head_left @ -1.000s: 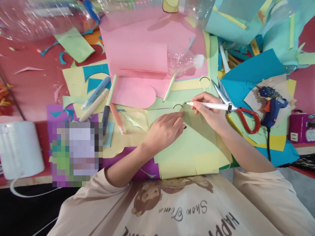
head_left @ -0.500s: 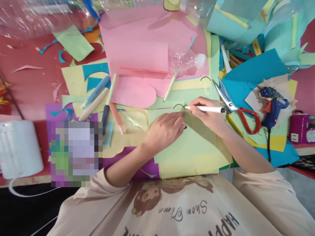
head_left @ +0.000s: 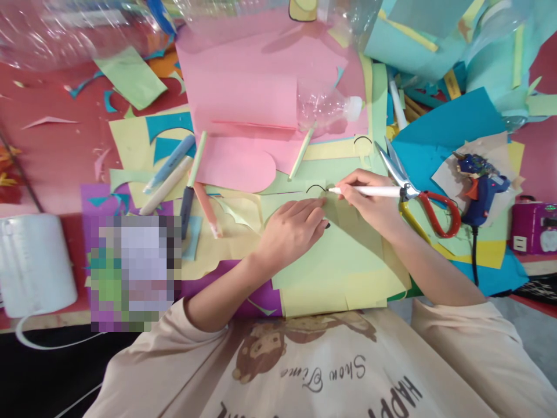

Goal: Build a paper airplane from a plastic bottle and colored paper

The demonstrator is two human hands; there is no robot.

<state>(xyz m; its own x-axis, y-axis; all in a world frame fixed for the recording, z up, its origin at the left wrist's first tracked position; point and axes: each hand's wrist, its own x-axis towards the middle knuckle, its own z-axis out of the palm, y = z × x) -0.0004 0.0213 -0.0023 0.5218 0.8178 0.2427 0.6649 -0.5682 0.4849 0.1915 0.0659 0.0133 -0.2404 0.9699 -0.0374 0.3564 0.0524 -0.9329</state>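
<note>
A: What is the right hand (head_left: 365, 197) doing?

B: Its grip is closed around a white pen (head_left: 376, 190). The tip is at the right end of a black curved line (head_left: 315, 186), on a small pale green paper (head_left: 316, 194).

A: And the left hand (head_left: 293, 229)?

B: It lies over the big pale sheet (head_left: 331, 261), fingertips close to the small paper. A small dark thing (head_left: 328, 226) pokes out by the thumb. I can't tell if that grip holds it.

A: What could go wrong?

B: The small paper might slide if the left fingers don't press it well. Then the line would go wobbly.

A: Anything else?

B: The scissors (head_left: 439, 215) have their blades apart, right by the pen's back end. A bump there could jog the pen, or poke the arm. And the ink may be wet, so a finger could smudge it.

A: What about that blue glue gun (head_left: 484, 197)?

B: It's farther right on the bench (head_left: 30, 101). If it's hot, an elbow swinging out could get burned.
</note>
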